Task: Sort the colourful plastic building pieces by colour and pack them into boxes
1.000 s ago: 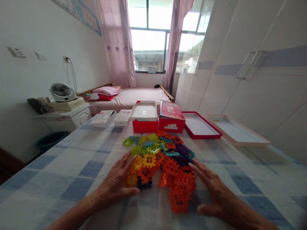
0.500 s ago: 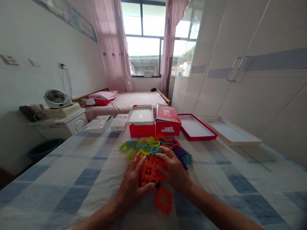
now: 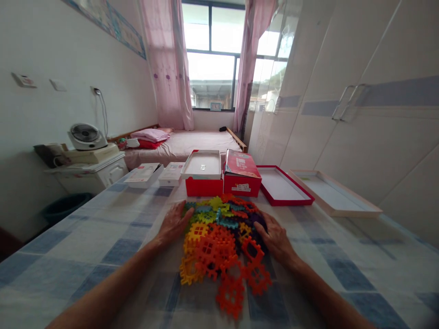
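Observation:
A heap of toothed plastic building pieces lies in front of me in several colours. Orange pieces point(image 3: 216, 251) make up its near part, with yellow pieces point(image 3: 191, 269) on the left, green pieces point(image 3: 209, 211) and blue pieces point(image 3: 227, 222) behind, and purple pieces point(image 3: 255, 219) at the right. My left hand point(image 3: 173, 224) rests against the heap's left edge, fingers stretched out and thumb apart. At the right edge my right hand point(image 3: 275, 234) cups the purple pieces, its fingers spread and partly hidden behind them. Neither hand grips a piece.
Behind the heap stand a red box with a white tray point(image 3: 202, 167) on it and a red printed box point(image 3: 242, 176). White boxes point(image 3: 144, 176) sit further left, shallow lids point(image 3: 286, 187) to the right. A checked cloth point(image 3: 130, 251) covers the table.
My hands have parted from over the middle of the heap to its two sides. More yellow and orange pieces now show, spread towards me. The view has shifted slightly left.

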Available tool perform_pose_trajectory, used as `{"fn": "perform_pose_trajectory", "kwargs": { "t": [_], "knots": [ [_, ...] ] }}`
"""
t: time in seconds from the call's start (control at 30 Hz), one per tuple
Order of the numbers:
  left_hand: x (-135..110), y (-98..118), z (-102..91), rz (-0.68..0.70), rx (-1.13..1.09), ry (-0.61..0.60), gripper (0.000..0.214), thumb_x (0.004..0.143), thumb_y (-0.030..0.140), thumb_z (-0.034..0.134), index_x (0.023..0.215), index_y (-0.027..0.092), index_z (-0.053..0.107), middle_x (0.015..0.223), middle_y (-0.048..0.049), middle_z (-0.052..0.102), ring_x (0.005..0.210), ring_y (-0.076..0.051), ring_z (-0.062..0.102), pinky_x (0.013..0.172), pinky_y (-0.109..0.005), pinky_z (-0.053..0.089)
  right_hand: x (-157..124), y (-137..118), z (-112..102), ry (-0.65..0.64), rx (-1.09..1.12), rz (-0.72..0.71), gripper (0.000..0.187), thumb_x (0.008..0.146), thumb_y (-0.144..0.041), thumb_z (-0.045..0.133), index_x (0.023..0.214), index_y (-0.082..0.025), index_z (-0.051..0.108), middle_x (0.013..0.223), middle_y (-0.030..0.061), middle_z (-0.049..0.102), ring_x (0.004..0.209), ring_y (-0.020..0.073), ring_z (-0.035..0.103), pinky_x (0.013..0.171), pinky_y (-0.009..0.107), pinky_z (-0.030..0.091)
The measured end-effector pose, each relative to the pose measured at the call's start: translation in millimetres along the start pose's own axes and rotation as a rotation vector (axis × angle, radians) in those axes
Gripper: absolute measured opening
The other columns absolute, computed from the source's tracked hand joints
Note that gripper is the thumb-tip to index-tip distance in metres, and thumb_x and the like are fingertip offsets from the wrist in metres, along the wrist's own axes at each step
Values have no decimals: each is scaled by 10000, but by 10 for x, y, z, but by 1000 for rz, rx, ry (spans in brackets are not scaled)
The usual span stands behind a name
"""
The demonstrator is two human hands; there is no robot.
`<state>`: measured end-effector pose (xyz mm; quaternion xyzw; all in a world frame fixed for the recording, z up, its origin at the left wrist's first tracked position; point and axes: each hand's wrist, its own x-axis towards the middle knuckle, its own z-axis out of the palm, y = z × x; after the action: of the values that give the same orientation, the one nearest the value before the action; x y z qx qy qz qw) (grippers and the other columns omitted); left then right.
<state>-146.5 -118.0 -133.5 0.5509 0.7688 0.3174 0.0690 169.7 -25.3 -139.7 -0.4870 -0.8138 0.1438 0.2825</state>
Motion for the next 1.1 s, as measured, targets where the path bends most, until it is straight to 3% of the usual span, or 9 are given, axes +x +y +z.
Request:
{"fn": "perform_pose_trajectory", "kwargs": {
  "t": [0.13, 0.27, 0.4, 0.53, 0.63, 0.73, 0.9, 0.97, 1.1],
  "knots": [
    [-32, 287, 49, 52, -201, -29, 629, 840, 542, 429, 1291, 106, 472, 1304, -144, 525, 1204, -243, 492, 1016, -360, 370, -32, -68, 127, -3, 38, -97, 486, 883, -420, 406, 1293, -167, 462, 1291, 123, 517, 1208, 247, 458, 1041, 450, 327],
    [-49, 580, 27, 165, -336, -14, 546, 768, 417, 603, 1227, 131, 530, 1178, -107, 589, 1087, -226, 559, 946, -352, 432, -35, -150, 110, -5, 114, -57, 518, 873, -417, 422, 1305, -133, 443, 1299, 137, 500, 1213, 243, 452, 1046, 432, 329],
    [-158, 894, 18, 391, -302, -18, 404, 758, 283, 623, 1149, 186, 583, 1134, -74, 582, 1066, -200, 554, 945, -349, 439, -38, -200, 102, 14, 205, -59, 485, 862, -378, 438, 1292, -154, 452, 1295, 124, 492, 1209, 241, 453, 1039, 437, 340],
    [-456, 1105, -13, 626, -105, -70, 338, 783, 267, 606, 1121, 251, 606, 1210, -61, 558, 1121, -218, 516, 976, -393, 418, -19, -246, 48, 42, 261, -88, 437, 857, -346, 444, 1264, -188, 470, 1267, 109, 511, 1185, 231, 473, 1025, 431, 357],
    [-765, 1114, -49, 767, 48, -117, 455, 784, 468, 590, 1191, 268, 566, 1304, -79, 513, 1207, -271, 459, 1042, -486, 330, -90, -246, -151, 35, 251, -113, 462, 884, -389, 406, 1303, -197, 432, 1326, 112, 467, 1244, 227, 421, 1054, 436, 320],
    [-1057, 1053, -45, 899, 154, -221, 771, 677, 658, 594, 1335, 296, 423, 1425, -96, 399, 1314, -339, 333, 1088, -583, 178, -309, -202, -411, -121, 142, -263, 679, 817, -520, 514, 1407, -261, 302, 1473, 93, 290, 1363, 266, 235, 1094, 477, 233],
    [-1237, 971, 54, 912, 255, -267, 924, 640, 609, 647, 1410, 233, 301, 1506, -139, 232, 1374, -383, 179, 1072, -638, 108, -663, -181, -473, -464, -46, -449, 1141, 508, -668, 717, 1451, -278, 208, 1528, 115, 131, 1385, 356, 110, 1094, 549, 171],
    [-1198, 947, 79, 873, 289, -236, 937, 633, 544, 677, 1417, 215, 285, 1514, -142, 205, 1380, -387, 148, 1073, -640, 92, -676, -231, -349, -445, -90, -464, 1133, 516, -612, 749, 1452, -269, 210, 1526, 123, 136, 1383, 348, 134, 1094, 542, 172],
    [-1052, 894, 92, 808, 365, -167, 841, 663, 435, 682, 1396, 219, 332, 1506, -117, 246, 1389, -358, 140, 1094, -603, 87, -520, -408, -95, -260, -123, -472, 837, 709, -333, 685, 1431, -257, 267, 1508, 96, 224, 1380, 269, 194, 1093, 476, 221]
  ]
}}
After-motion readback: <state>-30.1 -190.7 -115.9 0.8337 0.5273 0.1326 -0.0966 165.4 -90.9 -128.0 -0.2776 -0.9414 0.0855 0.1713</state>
